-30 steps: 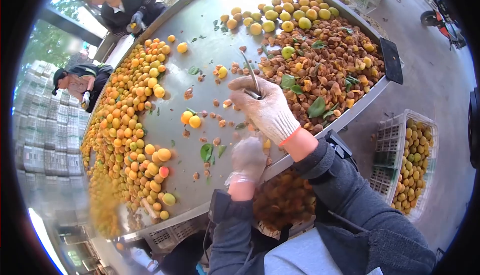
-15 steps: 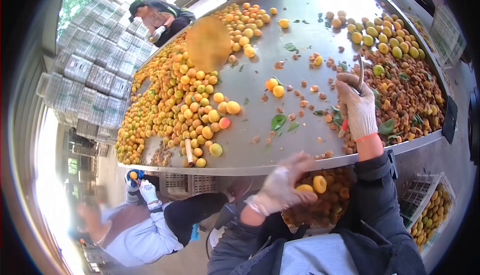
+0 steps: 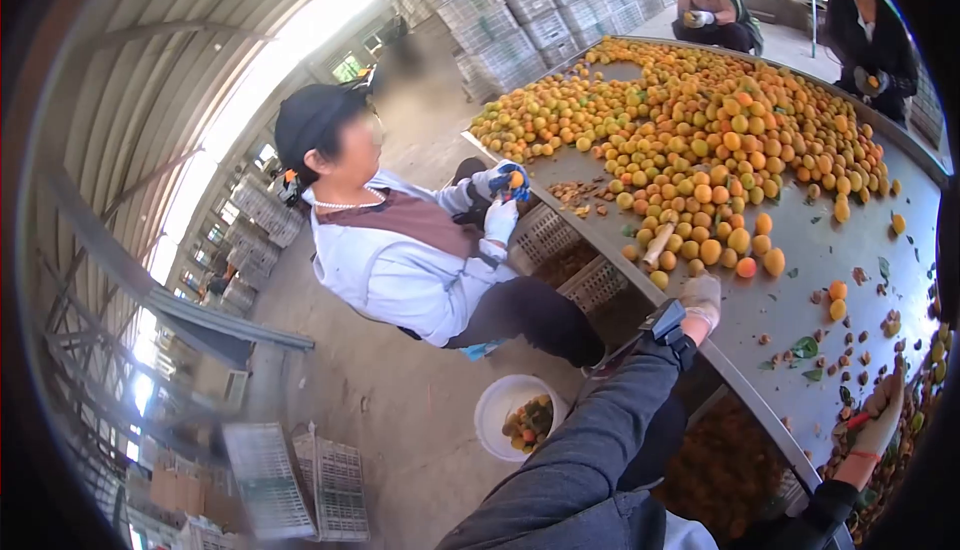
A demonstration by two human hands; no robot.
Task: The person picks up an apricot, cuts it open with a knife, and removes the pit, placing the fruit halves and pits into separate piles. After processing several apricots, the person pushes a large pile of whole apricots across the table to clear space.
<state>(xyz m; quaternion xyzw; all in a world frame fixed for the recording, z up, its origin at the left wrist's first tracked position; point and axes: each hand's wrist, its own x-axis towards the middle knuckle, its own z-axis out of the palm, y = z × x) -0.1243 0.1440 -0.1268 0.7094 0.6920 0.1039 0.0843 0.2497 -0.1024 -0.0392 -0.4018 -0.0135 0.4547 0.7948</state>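
My left hand (image 3: 703, 300), in a pale work glove, reaches over the table's near edge to the front of a big heap of orange-yellow apricots (image 3: 740, 140). Its back faces me and the fingertips are hidden, right beside the closest fruit. A light-coloured stick-like handle (image 3: 658, 244) lies among the apricots just beyond it. At the far right, my gloved right hand (image 3: 880, 415) is closed on a red-handled tool (image 3: 858, 420), over the brown pits and scraps. Two apricots (image 3: 837, 300) lie apart on the metal table (image 3: 790, 350), near green leaves (image 3: 804, 347).
To the left sits a co-worker (image 3: 400, 250) holding an apricot; two more people are at the far side. Crates (image 3: 545, 233) stand under the table edge. A white bucket (image 3: 490, 420) with fruit scraps is on the floor. Stacked crates (image 3: 500, 10) rise behind.
My view has swung left. My left hand has moved from above the fruit container below the table to the apricot heap. My right hand still grips the tool over the pits.
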